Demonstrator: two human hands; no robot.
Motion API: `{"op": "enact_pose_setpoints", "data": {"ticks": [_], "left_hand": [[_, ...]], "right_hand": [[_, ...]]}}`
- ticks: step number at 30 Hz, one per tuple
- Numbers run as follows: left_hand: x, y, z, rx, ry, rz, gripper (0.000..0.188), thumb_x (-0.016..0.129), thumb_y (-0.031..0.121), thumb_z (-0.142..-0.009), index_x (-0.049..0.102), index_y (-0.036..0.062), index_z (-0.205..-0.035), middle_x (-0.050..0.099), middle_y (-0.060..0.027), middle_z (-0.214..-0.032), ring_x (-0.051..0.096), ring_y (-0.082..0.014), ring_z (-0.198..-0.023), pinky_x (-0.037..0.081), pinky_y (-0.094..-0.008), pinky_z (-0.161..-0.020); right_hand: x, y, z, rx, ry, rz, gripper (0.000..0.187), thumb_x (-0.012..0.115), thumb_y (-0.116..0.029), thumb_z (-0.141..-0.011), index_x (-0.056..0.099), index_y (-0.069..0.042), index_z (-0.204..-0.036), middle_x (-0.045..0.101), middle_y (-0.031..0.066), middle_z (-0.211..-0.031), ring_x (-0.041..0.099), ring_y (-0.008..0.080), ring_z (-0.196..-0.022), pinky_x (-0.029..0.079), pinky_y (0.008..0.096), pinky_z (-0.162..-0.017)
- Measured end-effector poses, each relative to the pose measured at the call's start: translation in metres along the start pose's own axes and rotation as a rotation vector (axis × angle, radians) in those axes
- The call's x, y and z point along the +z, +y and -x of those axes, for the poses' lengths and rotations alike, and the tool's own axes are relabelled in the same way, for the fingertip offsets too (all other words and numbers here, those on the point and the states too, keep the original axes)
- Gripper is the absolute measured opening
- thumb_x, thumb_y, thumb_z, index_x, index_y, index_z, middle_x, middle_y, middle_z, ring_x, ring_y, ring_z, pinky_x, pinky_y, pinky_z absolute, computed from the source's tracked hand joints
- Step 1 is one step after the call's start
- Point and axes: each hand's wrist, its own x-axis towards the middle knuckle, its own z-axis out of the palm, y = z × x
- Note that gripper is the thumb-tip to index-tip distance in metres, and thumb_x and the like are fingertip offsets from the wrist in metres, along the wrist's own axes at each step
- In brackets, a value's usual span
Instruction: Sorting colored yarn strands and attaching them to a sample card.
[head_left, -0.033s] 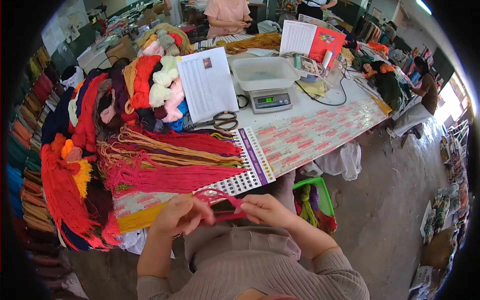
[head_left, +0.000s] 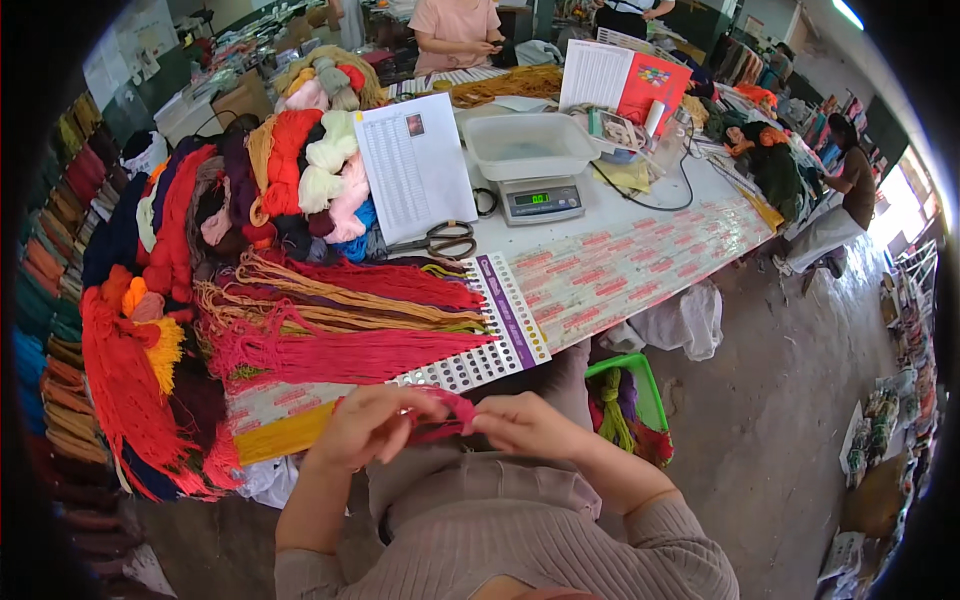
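Note:
Close to my body, just off the table's front edge, my two hands work a small bundle of pink yarn [head_left: 459,412]. My right hand [head_left: 520,424] pinches its right end between thumb and fingers. The fingers of my left hand [head_left: 378,424] curl around its left side, slightly smeared by motion, with part of the yarn hidden behind them. Just beyond my hands, pink, red and tan yarn hanks [head_left: 370,355] lie fanned on the table. Their tapered ends reach a white card with rows of holes and a purple stripe [head_left: 512,312].
Scissors [head_left: 445,241] lie beside a printed sheet [head_left: 415,165]. Behind them a digital scale [head_left: 542,202] carries a clear plastic tub [head_left: 530,147]. Colourful yarn heaps [head_left: 180,230] cover the table's left. A green basket of yarn [head_left: 650,395] stands below right. Other people are farther off.
My right hand has shifted a little left, toward my left hand. The pink yarn loop between them has become smaller and more bunched. The hanks on the table stay put.

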Motion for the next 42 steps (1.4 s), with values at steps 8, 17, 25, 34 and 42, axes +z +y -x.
{"op": "enact_pose_setpoints", "data": {"ticks": [8, 17, 25, 34, 42], "left_hand": [[-0.004, -0.029, -0.011, -0.459, -0.58, -0.312, 0.031, 0.037, 0.018, -0.097, 0.055, 0.0042, -0.118, 0.042, 0.0054, -0.055, 0.038, -0.0024, -0.048, 0.027, -0.0188, -0.044], [0.011, -0.005, -0.007, 0.639, -0.305, -0.754, 0.033, 0.05, 0.004, -0.087, 0.057, 0.007, -0.119, 0.064, -0.0089, -0.1, 0.057, -0.0131, -0.052, 0.043, -0.0247, -0.044], [0.013, 0.004, -0.012, -0.014, 0.001, -1.647, 0.05, 0.045, 0.011, -0.087, 0.038, 0.0119, -0.136, 0.066, -0.0118, -0.082, 0.061, -0.0201, -0.05, 0.048, -0.0305, -0.047], [-0.001, -0.004, -0.018, -0.801, -0.73, -0.09, 0.039, 0.043, 0.017, -0.094, 0.034, -0.0015, -0.127, 0.06, -0.0192, -0.114, 0.06, -0.01, -0.049, 0.046, -0.0191, -0.044], [0.002, 0.028, 0.01, -0.005, 0.167, -0.418, 0.016, 0.056, 0.002, -0.085, 0.061, -0.0076, -0.098, 0.065, -0.0203, -0.1, 0.06, -0.0131, -0.05, 0.048, -0.023, -0.046]], "right_hand": [[-0.003, 0.0, -0.005, -0.326, -0.101, 0.149, 0.02, 0.06, -0.014, -0.087, 0.064, 0.0, -0.1, 0.061, 0.0088, -0.073, 0.058, 0.0152, -0.066, 0.046, 0.0287, -0.06], [-0.013, 0.032, -0.002, -0.058, 0.041, 0.028, 0.019, 0.059, -0.016, -0.089, 0.063, -0.002, -0.101, 0.057, -0.0007, -0.07, 0.048, 0.0046, -0.063, 0.041, 0.0218, -0.055], [0.006, 0.013, -0.006, -0.408, 0.24, 0.428, 0.016, 0.064, -0.013, -0.083, 0.064, -0.004, -0.096, 0.06, 0.0103, -0.077, 0.059, 0.021, -0.066, 0.045, 0.0288, -0.06], [0.014, 0.015, -0.006, -0.419, 0.175, 0.417, 0.014, 0.067, -0.012, -0.08, 0.065, -0.003, -0.091, 0.059, 0.0091, -0.073, 0.059, 0.0222, -0.065, 0.045, 0.03, -0.057], [-0.009, 0.018, 0.01, -0.258, 0.315, 0.265, 0.014, 0.066, -0.013, -0.082, 0.064, -0.001, -0.089, 0.061, 0.0083, -0.074, 0.059, 0.0174, -0.066, 0.046, 0.028, -0.058]]}}
